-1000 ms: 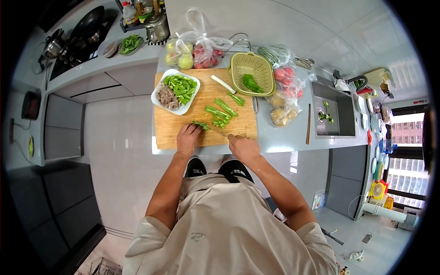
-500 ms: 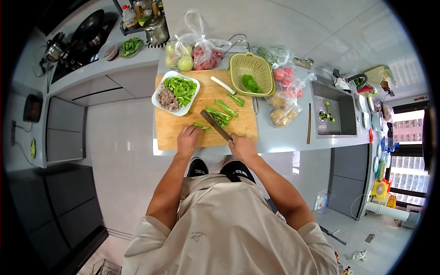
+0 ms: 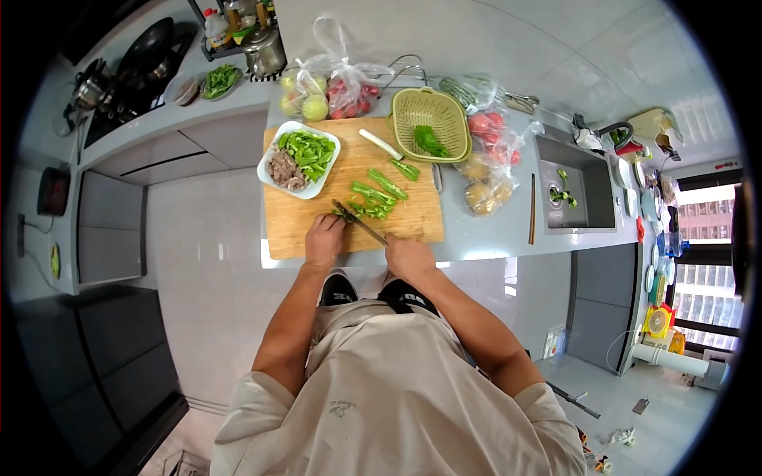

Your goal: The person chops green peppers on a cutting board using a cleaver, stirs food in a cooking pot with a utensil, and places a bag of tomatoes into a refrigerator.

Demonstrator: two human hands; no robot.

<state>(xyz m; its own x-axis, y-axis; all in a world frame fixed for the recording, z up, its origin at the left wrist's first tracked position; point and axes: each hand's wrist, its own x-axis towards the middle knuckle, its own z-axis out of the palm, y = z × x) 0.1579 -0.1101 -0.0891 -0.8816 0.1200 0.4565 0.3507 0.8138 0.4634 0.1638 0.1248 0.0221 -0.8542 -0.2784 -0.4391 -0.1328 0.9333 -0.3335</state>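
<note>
- The knife [image 3: 362, 226] is held by the right hand [image 3: 408, 258], with the fingers closed around its handle.
- The blade is tilted across the board [image 3: 302, 230], and its tip is seen beside the fingers of the left hand [image 3: 324, 238].
- The pepper [image 3: 341, 212] is held down on the board by the left hand; its fingers are kept close together on it.
- Cut green strips [image 3: 386, 184] are spread on the board, beyond the knife.
- A white stalk [image 3: 380, 143] is laid near the basket [image 3: 393, 119], in which a green leaf [image 3: 430, 141] is contained.
- Green pieces [image 3: 307, 151] and meat [image 3: 286, 171] are contained together in the white bowl [image 3: 263, 173], which is placed at the left of the board.
- The chopsticks [image 3: 533, 210] are placed on the counter [image 3: 492, 238], between the board and the sink [image 3: 583, 220].
</note>
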